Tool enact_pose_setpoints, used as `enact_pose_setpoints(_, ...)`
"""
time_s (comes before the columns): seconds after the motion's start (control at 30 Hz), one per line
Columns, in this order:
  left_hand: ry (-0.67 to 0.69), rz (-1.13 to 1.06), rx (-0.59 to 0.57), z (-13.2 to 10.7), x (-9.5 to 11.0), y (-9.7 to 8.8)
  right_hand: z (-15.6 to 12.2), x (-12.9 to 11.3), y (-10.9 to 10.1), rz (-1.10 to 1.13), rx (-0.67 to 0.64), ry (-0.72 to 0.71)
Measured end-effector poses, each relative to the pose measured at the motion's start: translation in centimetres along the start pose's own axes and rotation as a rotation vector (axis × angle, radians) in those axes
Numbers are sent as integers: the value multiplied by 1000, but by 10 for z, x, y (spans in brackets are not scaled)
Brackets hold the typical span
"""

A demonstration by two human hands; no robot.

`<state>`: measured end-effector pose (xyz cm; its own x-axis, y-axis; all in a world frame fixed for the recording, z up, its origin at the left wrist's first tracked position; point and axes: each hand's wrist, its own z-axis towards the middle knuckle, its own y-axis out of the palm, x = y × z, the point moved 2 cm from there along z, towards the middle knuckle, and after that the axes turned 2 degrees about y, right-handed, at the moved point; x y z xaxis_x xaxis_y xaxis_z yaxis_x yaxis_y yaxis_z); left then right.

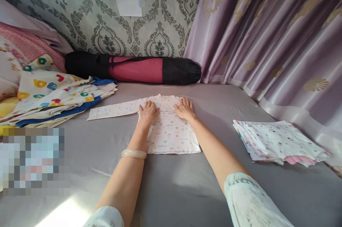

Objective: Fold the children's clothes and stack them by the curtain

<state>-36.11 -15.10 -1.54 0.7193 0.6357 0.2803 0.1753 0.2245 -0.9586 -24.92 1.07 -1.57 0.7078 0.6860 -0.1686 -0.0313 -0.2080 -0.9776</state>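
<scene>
A small white printed top [171, 134] lies flat on the grey bed sheet [171, 191], one long sleeve stretched out to the left. My left hand [148, 111] rests palm down on the garment's upper left, fingers spread and open; a pale bangle [134, 153] circles that wrist. My right hand [184, 108] lies flat on the upper right of the garment, fingers stretched out, holding nothing.
A stack of folded white printed clothes [278, 141] sits at the right. A loose pile of colourful fabrics [53, 95] lies at the left. A black-and-pink rolled mat bag [133, 68] lies against the patterned wall. Lilac curtains [267, 34] hang at the right.
</scene>
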Motion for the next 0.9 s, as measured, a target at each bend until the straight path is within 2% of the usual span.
enact_pose_setpoints(0.1,-13,-8,6,1,-3,-4,1,-5,-4,-3,7,-9)
enact_pose_setpoints(0.33,-37,-39,-22,1,-7,-9,-1,-31,-4,-1,29,-218)
enact_pose_setpoints(0.47,-50,-81,-44,1,-10,-12,6,-33,3,15,39,-218)
enact_pose_setpoints(0.6,-69,-137,-58,-1,-14,-24,12,-30,8,14,28,-204)
enact_pose_setpoints(0.8,-146,-249,8,-2,-28,-43,12,-31,3,15,-36,-187)
enact_pose_setpoints(0.9,-176,-289,39,-1,-39,-44,6,-43,1,16,1,-203)
